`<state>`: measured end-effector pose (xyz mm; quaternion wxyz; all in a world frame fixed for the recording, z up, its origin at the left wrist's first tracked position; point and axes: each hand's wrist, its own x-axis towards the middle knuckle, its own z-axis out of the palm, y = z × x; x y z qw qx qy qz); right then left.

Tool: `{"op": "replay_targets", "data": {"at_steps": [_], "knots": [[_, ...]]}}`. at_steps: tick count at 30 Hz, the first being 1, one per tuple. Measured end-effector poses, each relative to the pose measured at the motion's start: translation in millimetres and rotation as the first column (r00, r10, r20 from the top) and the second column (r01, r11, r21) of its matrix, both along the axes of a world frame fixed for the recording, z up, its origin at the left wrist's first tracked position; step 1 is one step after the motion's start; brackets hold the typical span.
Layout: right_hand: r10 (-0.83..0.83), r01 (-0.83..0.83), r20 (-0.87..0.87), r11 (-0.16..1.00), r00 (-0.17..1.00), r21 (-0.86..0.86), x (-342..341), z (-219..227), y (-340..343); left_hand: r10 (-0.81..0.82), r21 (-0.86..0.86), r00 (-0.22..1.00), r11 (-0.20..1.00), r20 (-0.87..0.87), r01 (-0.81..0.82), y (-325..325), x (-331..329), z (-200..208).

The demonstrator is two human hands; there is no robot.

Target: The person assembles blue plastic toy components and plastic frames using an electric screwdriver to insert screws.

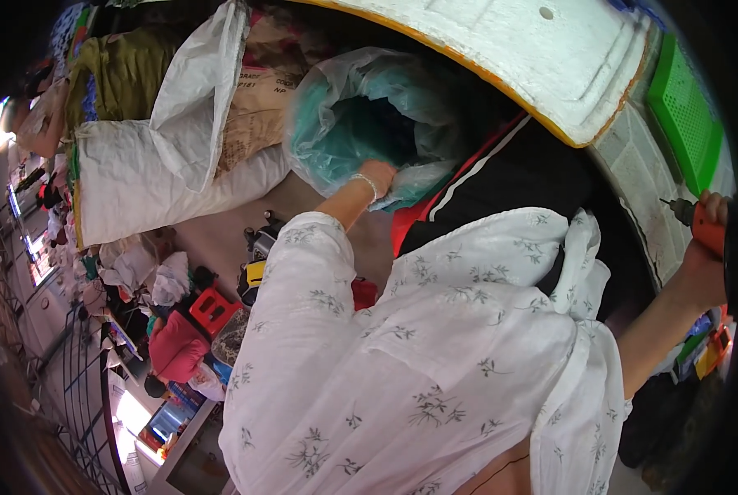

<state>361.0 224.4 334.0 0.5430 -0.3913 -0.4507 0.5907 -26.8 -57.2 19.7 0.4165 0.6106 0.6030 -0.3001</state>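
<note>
At the mouth of a clear plastic bag with a blue-green inside, my left hand reaches over the near rim. Its fingers point into the opening and are mostly hidden, so I cannot tell what they hold. A thin pale bracelet circles that wrist. Far to the right, my right hand is closed around an orange-red power drill, whose dark tip points left. The view's dark edge cuts off part of this hand and the drill.
A white tabletop with a yellow-orange edge spans the upper right, beside a green perforated basket. White woven sacks lie left of the plastic bag. Farther left are a red stool and a person in a pink top.
</note>
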Motion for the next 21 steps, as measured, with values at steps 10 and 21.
{"op": "replay_targets", "data": {"at_steps": [10, 21], "knots": [[-0.012, 0.007, -0.063, 0.998, 0.998, -0.068, 6, -4, 2, -0.151, 0.132, 0.987, 0.979, -0.052, 0.157, 51, 11, 86], [-0.013, 0.005, -0.082, 0.995, 0.997, -0.097, 20, -12, 6, -0.121, 0.104, 0.990, 0.986, -0.076, 0.129, 40, 2, 70]]}}
